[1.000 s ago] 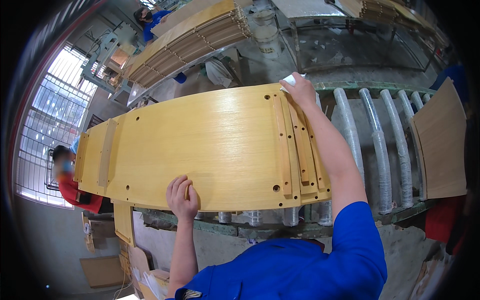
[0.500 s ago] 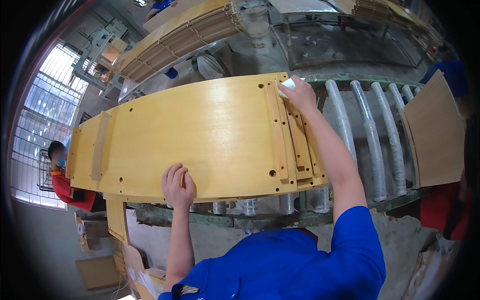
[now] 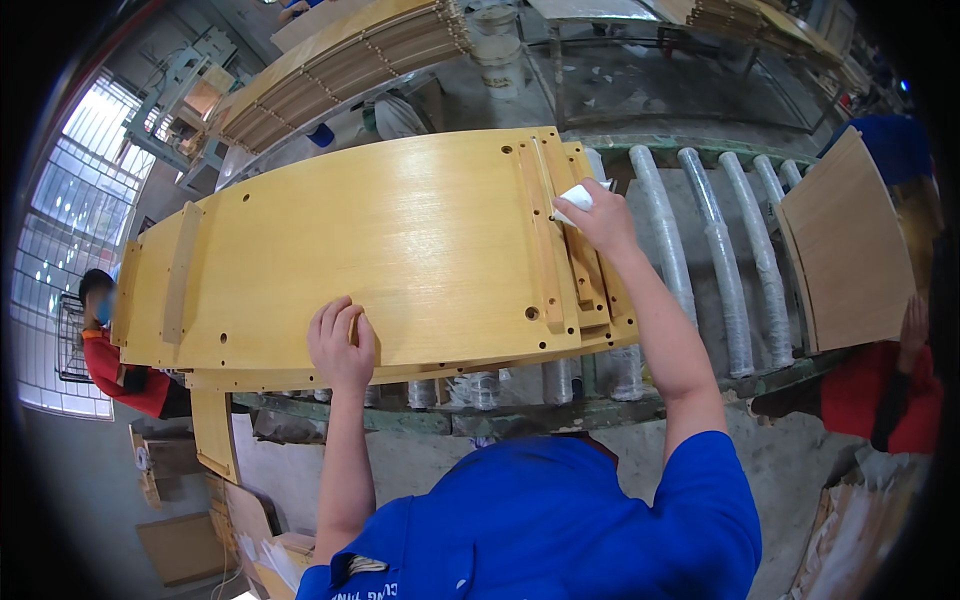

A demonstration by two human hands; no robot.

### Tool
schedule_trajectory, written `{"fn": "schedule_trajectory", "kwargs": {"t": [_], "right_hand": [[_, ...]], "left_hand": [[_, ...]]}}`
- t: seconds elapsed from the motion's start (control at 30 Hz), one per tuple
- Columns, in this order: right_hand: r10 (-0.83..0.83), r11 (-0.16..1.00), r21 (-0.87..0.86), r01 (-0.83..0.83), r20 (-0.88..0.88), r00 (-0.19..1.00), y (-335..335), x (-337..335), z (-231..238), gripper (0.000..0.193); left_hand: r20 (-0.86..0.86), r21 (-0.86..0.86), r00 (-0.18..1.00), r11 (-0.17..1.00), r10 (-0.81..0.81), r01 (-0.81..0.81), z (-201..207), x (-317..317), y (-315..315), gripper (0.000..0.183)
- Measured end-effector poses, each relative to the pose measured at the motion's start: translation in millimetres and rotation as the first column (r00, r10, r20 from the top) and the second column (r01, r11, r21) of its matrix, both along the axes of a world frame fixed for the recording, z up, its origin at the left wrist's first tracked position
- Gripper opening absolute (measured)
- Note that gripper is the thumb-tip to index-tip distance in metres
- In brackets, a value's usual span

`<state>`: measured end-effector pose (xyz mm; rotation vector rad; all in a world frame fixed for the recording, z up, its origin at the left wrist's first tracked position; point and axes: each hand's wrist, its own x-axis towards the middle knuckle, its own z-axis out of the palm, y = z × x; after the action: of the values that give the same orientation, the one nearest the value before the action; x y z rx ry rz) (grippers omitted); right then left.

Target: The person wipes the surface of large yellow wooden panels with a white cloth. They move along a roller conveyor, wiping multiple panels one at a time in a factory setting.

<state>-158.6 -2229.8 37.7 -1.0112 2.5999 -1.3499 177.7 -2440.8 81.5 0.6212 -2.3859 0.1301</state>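
A yellow varnished wooden panel [image 3: 350,230] with dark drilled holes lies in front of me on top of other panels. My left hand [image 3: 342,345] rests on its near edge, fingers loosely spread and holding nothing. My right hand [image 3: 602,222] grips a white folded piece [image 3: 574,203], cloth-like or paper-like, against the panel's right end. Beside it a narrow wooden strip with holes [image 3: 540,240] runs across the panel. Another crosswise strip [image 3: 181,272] sits near the left end. Further panel ends [image 3: 590,285] stick out below my right hand.
The panels lie on a roller conveyor with plastic-wrapped rollers [image 3: 720,255]. At right, a brown board [image 3: 850,245] stands near a person in red [image 3: 880,400]. Another person in red [image 3: 125,370] is at the left end. Stacked panels [image 3: 345,75] and a white bucket [image 3: 500,65] are beyond.
My right hand has moved nearer to me along the panel's right end with the white piece. My left hand stays on the near edge. The whole view has shifted slightly.
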Motion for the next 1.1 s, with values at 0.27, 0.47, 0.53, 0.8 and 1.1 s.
{"fn": "schedule_trajectory", "kwargs": {"t": [0.27, 0.47, 0.53, 0.8, 1.1], "right_hand": [[-0.027, 0.998, 0.05, 0.03, -0.072, 0.997, -4, 3, -1, 0.046], [-0.038, 0.997, 0.057, 0.042, -0.073, 0.997, 5, 14, 4, 0.046], [-0.037, 0.997, 0.059, 0.041, -0.064, 0.997, 11, 23, 4, 0.046], [-0.01, 0.999, 0.035, 0.01, -0.028, 1.0, 51, 68, 4, 0.045], [0.006, 0.999, 0.053, -0.009, 0.052, 0.999, 90, 122, 16, 0.042]], "left_hand": [[-0.023, 0.0, 1.0, 1.0, -0.017, 0.017, 1, 0, 0, 0.009], [-0.01, 0.006, 1.0, 1.0, -0.006, 0.006, 2, 0, 2, 0.009], [-0.006, 0.001, 1.0, 1.0, 0.001, -0.001, 1, 1, 1, 0.008], [-0.014, -0.008, 1.0, 1.0, -0.001, 0.0, -2, 2, -1, 0.009], [-0.012, -0.017, 1.0, 1.0, -0.016, 0.016, -3, 6, 0, 0.008]]}}
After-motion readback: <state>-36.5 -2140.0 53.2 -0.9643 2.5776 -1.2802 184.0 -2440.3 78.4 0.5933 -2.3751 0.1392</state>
